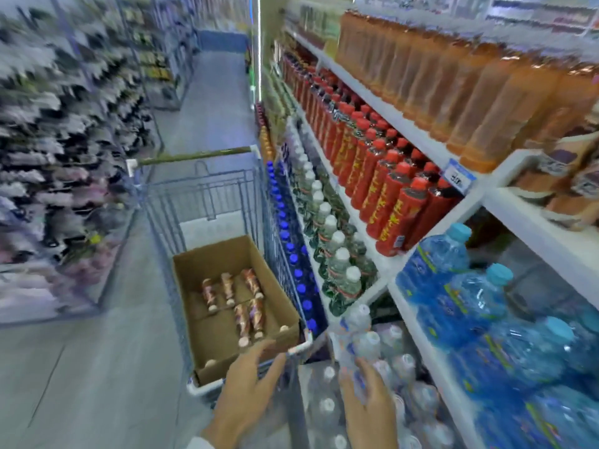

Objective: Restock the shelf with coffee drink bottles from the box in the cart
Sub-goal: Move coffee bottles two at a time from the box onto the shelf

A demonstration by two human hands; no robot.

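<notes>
Left third of the frame: racks [58,157] smeared by motion blur, goods unreadable. Grey floor [97,367] below them.

Centre: wire cart [201,186], far handle toward the upper middle, near rim at lower centre. The brown box [214,254] sits inside, flaps open. Five coffee drink bottles [228,288] lie on their sides on the box floor, three in the far row and two nearer. Labels are blurred. Two small pale round caps show at the box's near wall and right wall, with their bodies hidden.

Lower centre: left hand [246,390], grip apart, fingers straight and spread over the near corner of box and cart rim. Can't tell whether it touches. The wrist is cut off by the bottom edge.

To its right: right hand [369,409], grip curled round the lower part of a clear bottle [355,328], which is upright. The label is too blurred to read and the hand hides the base.

Right: white shelf [518,215] in tiers. Blue-capped bottles [291,254] are just beside the cart, then white-capped bottles [334,254]. Red bottles [382,186] stand above, and orange bottles [453,92] are at the upper right. A price tag [460,176] is unreadable. Large blue water bottles [453,286] at lower right are cut off by the frame edge.
</notes>
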